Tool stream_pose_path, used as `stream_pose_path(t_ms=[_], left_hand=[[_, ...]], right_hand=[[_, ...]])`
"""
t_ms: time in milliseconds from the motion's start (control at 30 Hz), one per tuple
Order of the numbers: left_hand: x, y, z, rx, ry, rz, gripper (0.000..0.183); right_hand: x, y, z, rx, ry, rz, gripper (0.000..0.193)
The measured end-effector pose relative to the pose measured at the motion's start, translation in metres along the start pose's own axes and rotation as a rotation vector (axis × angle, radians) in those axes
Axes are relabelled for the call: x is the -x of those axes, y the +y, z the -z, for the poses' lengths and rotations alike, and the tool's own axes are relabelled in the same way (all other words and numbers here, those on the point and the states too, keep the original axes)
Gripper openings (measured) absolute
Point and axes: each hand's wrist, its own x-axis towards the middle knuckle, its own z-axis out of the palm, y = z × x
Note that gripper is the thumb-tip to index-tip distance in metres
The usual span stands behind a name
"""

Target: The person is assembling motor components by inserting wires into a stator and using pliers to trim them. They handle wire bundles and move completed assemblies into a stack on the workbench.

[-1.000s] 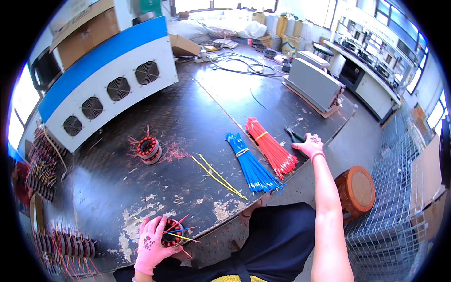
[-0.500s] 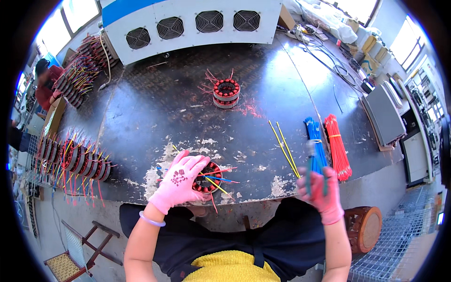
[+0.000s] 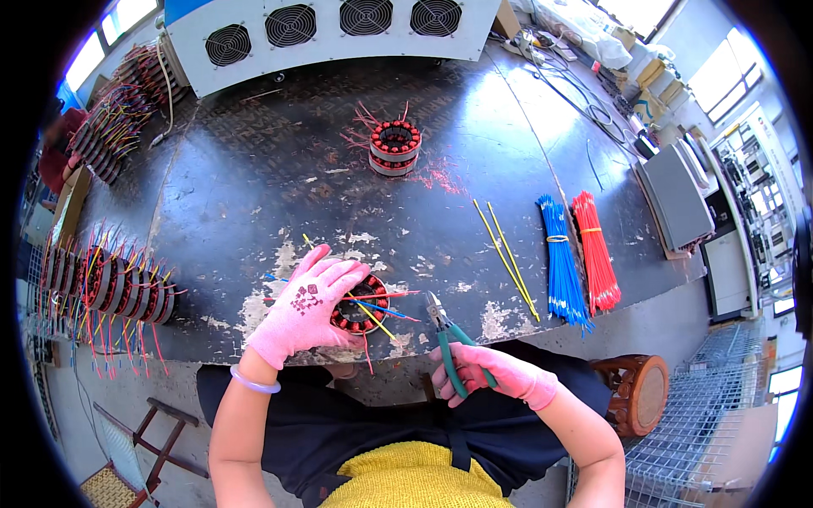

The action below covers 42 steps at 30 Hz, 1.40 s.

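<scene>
My left hand [image 3: 306, 306], in a pink glove, is closed over the left side of a wound motor stator [image 3: 378, 288] lying near the table's front edge. Yellow, blue and red wires stick out across the ring; the palm hides its left part. My right hand [image 3: 508, 372], also gloved in pink, grips green-handled cutting pliers [image 3: 439, 317]. Their jaws point up and left, to the right of the stator and apart from its wires. Further back stands a stack of stators [image 3: 395, 152] with red windings and loose red wires.
Two yellow sleeved wires [image 3: 506, 258], a tied blue wire bundle [image 3: 559, 262] and a tied red one [image 3: 597, 254] lie at right. A row of wired stators [image 3: 118, 284] sits at left. A cabinet with fans [image 3: 296, 30] stands behind; a person [image 3: 58, 148] is at far left.
My right hand has brought the pliers left and down, from beside the blue bundle to near the stator. My left hand stays on the stator. The whole view has shifted slightly.
</scene>
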Motion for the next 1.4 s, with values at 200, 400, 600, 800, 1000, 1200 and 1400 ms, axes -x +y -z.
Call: stream_pose_path(t_ms=[200, 400, 600, 800, 1000, 1200, 1400], left_hand=[[-0.001, -0.001, 0.000, 0.004, -0.002, -0.001, 0.106], [0.000, -0.002, -0.001, 0.013, -0.001, 0.005, 0.106], [0.000, 0.000, -0.002, 0.017, 0.001, 0.017, 0.106], [0.004, 0.011, -0.010, -0.052, 0.026, 0.112, 0.107], [0.005, 0.016, 0.000, -0.055, 0.039, 0.101, 0.106], [0.003, 0.015, -0.003, -0.006, -0.010, 0.115, 0.104], [0.001, 0.015, -0.003, -0.003, -0.012, 0.114, 0.103]], right_hand=[[-0.011, -0.008, -0.003, -0.023, -0.011, -0.043, 0.054], [-0.017, -0.011, -0.007, -0.007, 0.009, -0.011, 0.056], [-0.017, -0.015, -0.012, 0.169, 0.108, 0.087, 0.059], [-0.016, -0.016, -0.002, 0.113, 0.100, 0.048, 0.058], [0.004, -0.011, 0.006, 0.070, 0.028, -0.006, 0.057], [0.003, -0.004, 0.001, 0.119, 0.007, -0.031, 0.068], [-0.005, -0.005, -0.002, 0.135, 0.019, 0.012, 0.069]])
